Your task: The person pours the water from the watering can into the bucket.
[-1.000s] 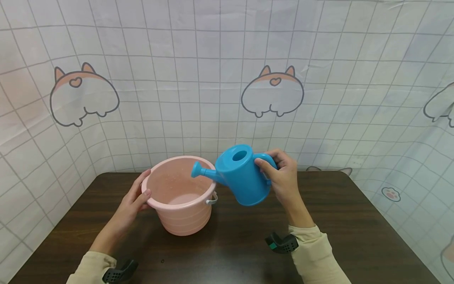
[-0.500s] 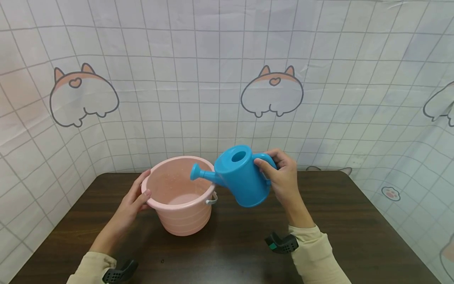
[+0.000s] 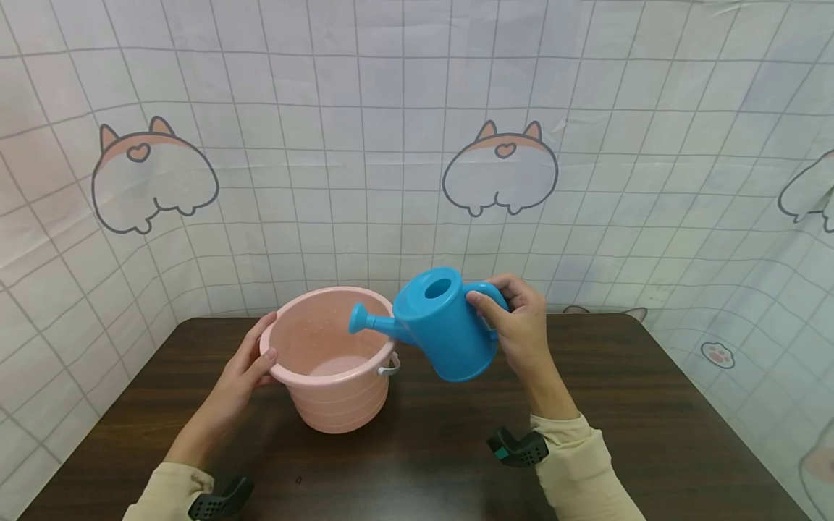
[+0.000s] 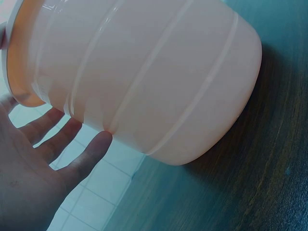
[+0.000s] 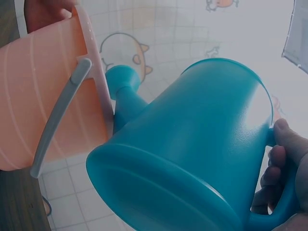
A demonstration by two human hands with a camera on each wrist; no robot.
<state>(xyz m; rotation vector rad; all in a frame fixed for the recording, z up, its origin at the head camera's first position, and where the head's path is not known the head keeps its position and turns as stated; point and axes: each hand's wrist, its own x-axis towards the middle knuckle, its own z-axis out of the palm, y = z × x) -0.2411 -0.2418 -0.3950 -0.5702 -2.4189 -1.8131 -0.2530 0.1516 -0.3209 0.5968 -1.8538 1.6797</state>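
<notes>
Blue watering can [image 3: 449, 336] tilted toward pink bucket [image 3: 339, 405]

The right hand [image 3: 517, 325] grasps the can's handle, keeping it clear of the brown table [image 3: 423, 463]; the spout [image 3: 384, 324] lies over the bucket's mouth and blocks part of the rim in the head view. Opposite, the left hand [image 3: 244, 365] grips the rim of the bucket, which stands on the table. A grey bail [image 5: 54, 115] hangs on the bucket's can-facing side. Black wrist devices [image 3: 519, 446] sit at the beige sleeves [image 3: 583, 470]. Behind, a grid-patterned sheet [image 3: 339, 181] shows cartoon animals.
</notes>
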